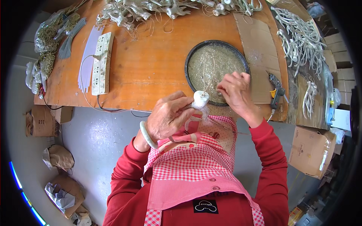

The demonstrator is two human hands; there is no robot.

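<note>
My left hand (167,117) grips a small white ornament piece (200,99) just over the near rim of a round black tray (187,60) filled with glitter. A thin string loop rises from the piece over the glitter. My right hand (236,91) hovers over the tray's right side with its fingers curled, fingertips near the glitter and close to the white piece. A pale green bangle (146,136) sits on my left wrist. I wear red sleeves and a red checked apron.
An orange wooden table (151,64) carries a white power strip (101,62), white strips, bags of glitter (49,37) at far left, silver antler-shaped pieces (151,9) along the back and right, cardboard sheets and a glue gun (277,90). Cardboard boxes stand on the floor.
</note>
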